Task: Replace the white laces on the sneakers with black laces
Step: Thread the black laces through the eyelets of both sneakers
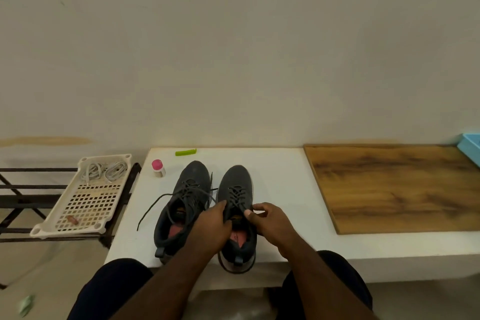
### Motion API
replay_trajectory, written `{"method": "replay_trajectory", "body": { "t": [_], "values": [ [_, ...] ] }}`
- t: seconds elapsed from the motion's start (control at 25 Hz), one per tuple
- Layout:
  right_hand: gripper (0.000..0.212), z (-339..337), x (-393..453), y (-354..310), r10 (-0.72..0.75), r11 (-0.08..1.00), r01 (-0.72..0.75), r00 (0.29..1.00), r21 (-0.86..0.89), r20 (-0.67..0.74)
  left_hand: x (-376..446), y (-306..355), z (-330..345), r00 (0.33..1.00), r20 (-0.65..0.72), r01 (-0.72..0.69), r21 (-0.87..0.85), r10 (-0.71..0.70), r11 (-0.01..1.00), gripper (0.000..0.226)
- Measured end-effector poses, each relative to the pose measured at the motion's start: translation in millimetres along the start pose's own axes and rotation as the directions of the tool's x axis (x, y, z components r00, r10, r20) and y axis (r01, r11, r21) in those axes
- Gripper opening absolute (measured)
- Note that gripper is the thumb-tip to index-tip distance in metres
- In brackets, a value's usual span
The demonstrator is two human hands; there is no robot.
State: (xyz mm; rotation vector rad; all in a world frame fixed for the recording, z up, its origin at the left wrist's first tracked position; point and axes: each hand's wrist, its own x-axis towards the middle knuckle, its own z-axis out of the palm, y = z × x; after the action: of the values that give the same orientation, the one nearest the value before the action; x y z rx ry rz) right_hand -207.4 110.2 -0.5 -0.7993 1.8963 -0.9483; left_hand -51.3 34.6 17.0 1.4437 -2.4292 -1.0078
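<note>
A white table (280, 179) stands against the wall, a wooden board (394, 187) lying flat on its right half, and the two dark sneakers sit side by side near the front edge, heels toward the person. To the left, on a dark rack, a perforated tray (85, 205) holds two coils of white laces (105, 171), so the swap looks nearly finished. The left sneaker (181, 205) wears a black lace (155, 205) whose loose end trails out over the tabletop. The right sneaker (237, 213), its heel overhanging the front edge, is threaded in black as well. The left hand (211, 226) curls around its collar, and the right hand (267, 218) pinches a lace end at the top eyelets; the step in hand seems to be tightening or tying. Next would come drawing both ends evenly, with bare tabletop free to the right. A pink-capped bottle (158, 167) and a green clip (185, 152) lie well behind.
</note>
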Motion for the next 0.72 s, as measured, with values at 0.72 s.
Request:
{"method": "replay_trajectory", "body": {
  "t": [0.72],
  "values": [
    [0.012,-3,3,-4,-0.074,0.951,0.029,0.988,-0.306,-0.137,-1,-16,-5,0.987,-0.152,0.020,-0.178,-0.048,0.984,0.030]
  ]
}}
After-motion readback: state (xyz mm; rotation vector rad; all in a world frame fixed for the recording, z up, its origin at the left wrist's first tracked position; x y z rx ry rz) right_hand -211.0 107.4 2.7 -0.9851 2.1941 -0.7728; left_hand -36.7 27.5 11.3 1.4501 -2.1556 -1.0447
